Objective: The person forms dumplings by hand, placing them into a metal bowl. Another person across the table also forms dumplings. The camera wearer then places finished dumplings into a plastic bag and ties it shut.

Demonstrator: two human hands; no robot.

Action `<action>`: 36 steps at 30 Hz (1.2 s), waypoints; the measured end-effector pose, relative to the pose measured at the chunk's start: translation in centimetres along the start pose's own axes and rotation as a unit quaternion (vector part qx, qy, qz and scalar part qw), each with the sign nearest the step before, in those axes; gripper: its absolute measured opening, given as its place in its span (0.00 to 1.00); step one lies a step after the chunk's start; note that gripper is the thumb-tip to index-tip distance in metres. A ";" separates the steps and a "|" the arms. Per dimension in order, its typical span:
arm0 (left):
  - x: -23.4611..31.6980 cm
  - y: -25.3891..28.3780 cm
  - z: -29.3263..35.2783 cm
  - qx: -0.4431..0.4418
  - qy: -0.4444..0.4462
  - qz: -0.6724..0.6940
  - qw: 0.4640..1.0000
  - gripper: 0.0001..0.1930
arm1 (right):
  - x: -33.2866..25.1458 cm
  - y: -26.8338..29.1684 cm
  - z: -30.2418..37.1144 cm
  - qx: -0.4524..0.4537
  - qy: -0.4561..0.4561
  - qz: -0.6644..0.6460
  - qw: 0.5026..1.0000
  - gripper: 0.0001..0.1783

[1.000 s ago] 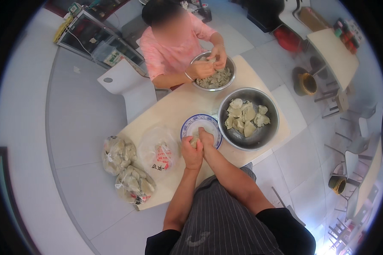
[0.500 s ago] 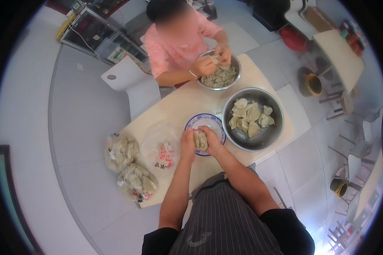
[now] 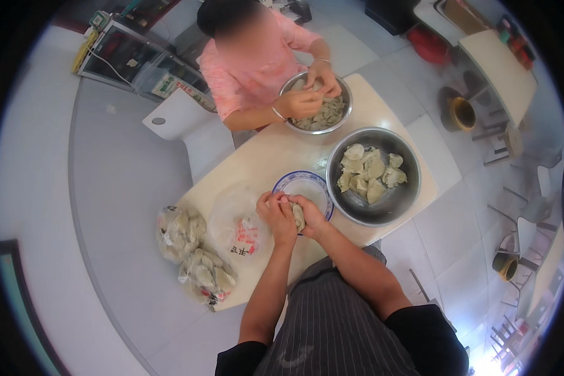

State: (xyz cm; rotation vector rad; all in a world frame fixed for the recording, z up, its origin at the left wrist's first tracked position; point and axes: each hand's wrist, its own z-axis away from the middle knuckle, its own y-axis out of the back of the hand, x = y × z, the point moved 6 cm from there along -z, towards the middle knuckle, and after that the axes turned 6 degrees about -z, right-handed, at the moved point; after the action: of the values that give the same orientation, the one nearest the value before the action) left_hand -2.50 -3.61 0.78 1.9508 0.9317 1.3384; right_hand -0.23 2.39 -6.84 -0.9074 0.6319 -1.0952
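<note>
Holding a pale lump, the left hand and right hand curl fingers around it. From it, a metal bowl sits at two o'clock.

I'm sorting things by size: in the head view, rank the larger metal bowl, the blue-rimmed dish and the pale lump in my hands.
1. Larger metal bowl
2. Blue-rimmed dish, partly hidden
3. Pale lump between left hand and right hand, partly covered but clearly smallest
</note>
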 end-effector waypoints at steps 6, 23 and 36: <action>-2.3 -2.4 0.4 -0.132 0.234 0.249 0.930 0.12 | -0.6 -0.3 -0.2 0.019 0.031 0.080 0.996 0.13; -2.9 -3.9 0.2 -0.337 0.251 0.386 0.821 0.27 | -3.4 -1.4 0.3 0.132 0.137 0.394 0.899 0.10; -4.3 -5.4 0.8 -0.129 0.268 0.308 0.904 0.21 | -2.6 0.0 -1.6 0.148 0.222 0.356 0.896 0.16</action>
State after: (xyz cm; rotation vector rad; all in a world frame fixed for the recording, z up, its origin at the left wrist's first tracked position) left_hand -4.03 -3.97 -6.00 1.7527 0.3080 2.3089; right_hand -2.42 4.40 -7.64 -0.1077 1.0388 -0.6878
